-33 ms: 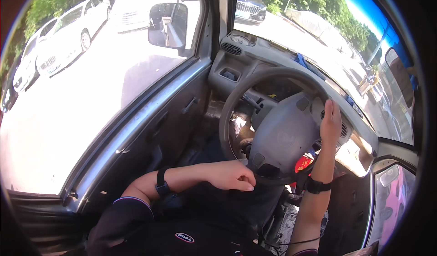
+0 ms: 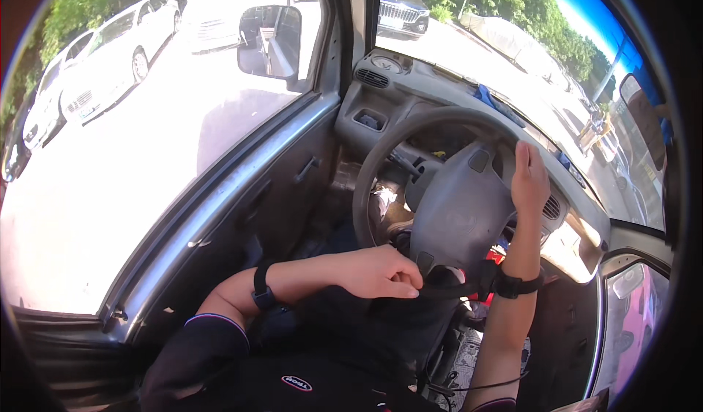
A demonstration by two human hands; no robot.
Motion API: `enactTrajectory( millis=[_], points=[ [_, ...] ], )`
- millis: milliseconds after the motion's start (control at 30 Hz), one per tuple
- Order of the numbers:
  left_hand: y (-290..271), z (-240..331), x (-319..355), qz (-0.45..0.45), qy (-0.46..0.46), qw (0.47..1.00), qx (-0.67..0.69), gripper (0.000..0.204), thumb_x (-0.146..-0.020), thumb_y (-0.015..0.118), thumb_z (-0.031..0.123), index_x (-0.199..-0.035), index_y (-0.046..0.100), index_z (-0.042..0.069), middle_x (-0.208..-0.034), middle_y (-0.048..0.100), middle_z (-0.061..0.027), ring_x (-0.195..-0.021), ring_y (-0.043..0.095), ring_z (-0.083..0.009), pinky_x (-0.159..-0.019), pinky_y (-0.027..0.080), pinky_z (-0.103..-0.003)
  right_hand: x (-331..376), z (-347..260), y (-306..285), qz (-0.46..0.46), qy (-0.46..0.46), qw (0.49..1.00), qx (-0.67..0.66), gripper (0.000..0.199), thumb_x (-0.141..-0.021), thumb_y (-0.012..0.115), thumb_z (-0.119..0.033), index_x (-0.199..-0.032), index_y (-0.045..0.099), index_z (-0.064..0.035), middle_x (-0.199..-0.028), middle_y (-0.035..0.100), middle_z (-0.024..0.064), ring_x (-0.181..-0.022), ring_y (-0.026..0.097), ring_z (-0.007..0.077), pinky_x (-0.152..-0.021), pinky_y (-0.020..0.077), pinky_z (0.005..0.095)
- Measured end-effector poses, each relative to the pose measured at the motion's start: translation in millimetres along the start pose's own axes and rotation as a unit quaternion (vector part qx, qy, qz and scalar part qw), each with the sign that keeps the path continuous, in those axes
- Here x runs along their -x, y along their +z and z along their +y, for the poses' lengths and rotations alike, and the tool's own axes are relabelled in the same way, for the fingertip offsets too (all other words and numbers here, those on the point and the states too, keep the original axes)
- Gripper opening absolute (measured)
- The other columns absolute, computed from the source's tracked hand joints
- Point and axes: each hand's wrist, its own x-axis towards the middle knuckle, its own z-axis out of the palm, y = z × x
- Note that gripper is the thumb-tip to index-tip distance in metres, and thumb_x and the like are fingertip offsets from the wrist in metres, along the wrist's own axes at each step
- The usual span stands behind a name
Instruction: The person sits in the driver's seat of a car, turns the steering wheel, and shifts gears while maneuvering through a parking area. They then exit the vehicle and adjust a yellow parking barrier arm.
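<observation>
The dark grey steering wheel is in front of me, its hub tilted. My left hand is closed at the lower part of the rim, fingers curled and thumb pointing right. On the right side of the rim rests my right hand, thumb and fingers pointing up along it; its palm side is hidden. A black strap with a small dark device circles my left forearm, and a similar black wrist strap is on the right one. A red item shows partly behind the wheel.
A grey dashboard with air vents runs beneath the windshield. The door is at my left, with a side mirror outside. Parked white cars stand beyond, and a dark car is ahead. A thin cable hangs by my right forearm.
The steering wheel has turned slightly anticlockwise. My left hand has shifted right and a little up with the rim, while my right hand has moved up.
</observation>
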Motion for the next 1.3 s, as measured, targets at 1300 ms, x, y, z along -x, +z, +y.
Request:
enactTrajectory(
  millis=[1300],
  points=[
    [-2.2,-101.2,-2.0,0.502,-0.03,0.843,0.194,0.03,-0.102,0.056,0.027,-0.113,0.046,0.001,-0.082,0.058,-0.007,-0.062,0.066,-0.0161,-0.056,0.054,-0.031,263.4,106.6,73.2,-0.584,0.118,0.726,-0.343,0.049,-0.101,0.054,-0.039,-0.12,0.061,0.0057,-0.102,0.07,0.015,-0.091,0.067,0.0217,-0.08,0.0539,0.0341]
  ],
)
